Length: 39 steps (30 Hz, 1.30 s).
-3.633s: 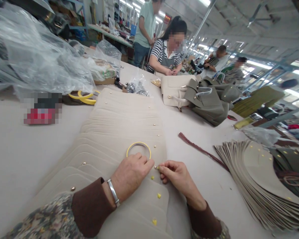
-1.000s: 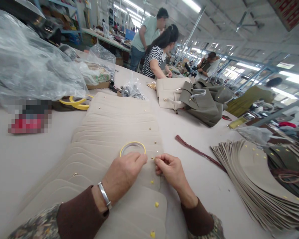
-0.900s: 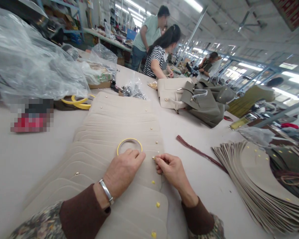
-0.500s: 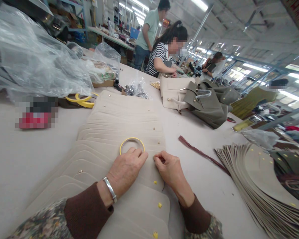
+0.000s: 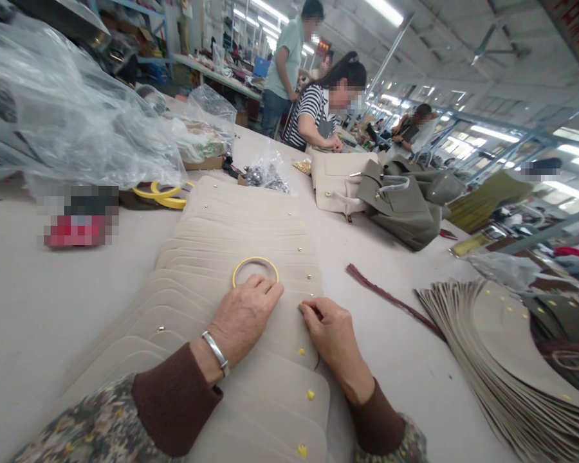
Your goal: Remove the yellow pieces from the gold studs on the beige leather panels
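My left hand (image 5: pixel 245 313) is closed on a roll of yellow tape (image 5: pixel 255 260), holding its near edge just above the beige panels. Opposite it, my right hand (image 5: pixel 329 325) pinches what looks like a small piece of yellow tape (image 5: pixel 300 306) at a panel's right edge. The flat beige panels (image 5: pixel 236 241) overlap in a long row under both hands. Several farther panels show small metal studs (image 5: pixel 309 276) along the edge. Nearer me, yellow tape pieces (image 5: pixel 310 395) sit at the panels' right edges. My left fingertips are partly hidden behind the hand.
Curved beige pieces (image 5: pixel 499 347) are fanned out at the right, near a dark red cord bundle (image 5: pixel 390 297). Beige and olive handbags (image 5: pixel 400 209) stand farther back. Plastic sheeting (image 5: pixel 77 109) and more yellow tape rolls (image 5: pixel 171 200) lie left. A person in stripes (image 5: pixel 313 112) sits across the table.
My left hand and the tape roll have shifted slightly up and away. My right hand stays pinched at the panel edge, with a yellowish bit now showing at its fingertips.
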{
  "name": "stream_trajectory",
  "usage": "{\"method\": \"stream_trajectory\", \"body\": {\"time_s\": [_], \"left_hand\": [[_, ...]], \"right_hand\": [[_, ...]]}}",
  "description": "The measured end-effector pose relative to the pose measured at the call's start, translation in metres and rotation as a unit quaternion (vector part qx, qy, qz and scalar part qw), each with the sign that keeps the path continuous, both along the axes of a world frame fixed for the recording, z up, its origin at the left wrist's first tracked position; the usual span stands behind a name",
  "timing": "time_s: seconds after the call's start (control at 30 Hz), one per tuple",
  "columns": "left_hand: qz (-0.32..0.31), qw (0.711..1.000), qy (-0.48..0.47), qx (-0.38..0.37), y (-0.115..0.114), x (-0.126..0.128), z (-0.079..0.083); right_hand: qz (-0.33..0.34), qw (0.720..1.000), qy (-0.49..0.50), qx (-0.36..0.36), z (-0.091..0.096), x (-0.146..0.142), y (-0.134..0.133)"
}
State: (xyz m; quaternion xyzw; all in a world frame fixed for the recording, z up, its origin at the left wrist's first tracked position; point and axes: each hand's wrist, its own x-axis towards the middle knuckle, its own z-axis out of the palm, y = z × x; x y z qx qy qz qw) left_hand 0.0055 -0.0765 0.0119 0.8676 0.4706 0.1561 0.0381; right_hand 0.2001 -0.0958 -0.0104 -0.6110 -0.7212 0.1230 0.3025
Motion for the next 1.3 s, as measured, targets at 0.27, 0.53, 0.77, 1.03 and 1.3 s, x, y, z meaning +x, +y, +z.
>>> {"method": "stream_trajectory", "body": {"time_s": [0.27, 0.53, 0.77, 1.03, 1.3], "left_hand": [[0.01, 1.0, -0.001, -0.004, -0.002, 0.002, 0.003], [-0.062, 0.992, -0.098, 0.046, 0.0, -0.002, -0.01], [-0.144, 0.971, -0.181, 0.064, -0.01, 0.002, -0.019], [-0.142, 0.979, -0.144, 0.023, -0.016, 0.005, -0.015], [-0.147, 0.981, -0.126, 0.03, -0.016, 0.007, -0.015]], "right_hand": [[0.045, 0.997, -0.036, -0.047, 0.013, 0.003, -0.004], [0.053, 0.989, 0.088, -0.104, 0.024, 0.011, -0.026], [0.126, 0.978, 0.151, 0.067, 0.021, 0.0, -0.02], [0.159, 0.975, 0.045, 0.146, 0.018, -0.008, -0.021], [0.044, 0.99, 0.121, 0.059, 0.017, -0.013, -0.029]]}}
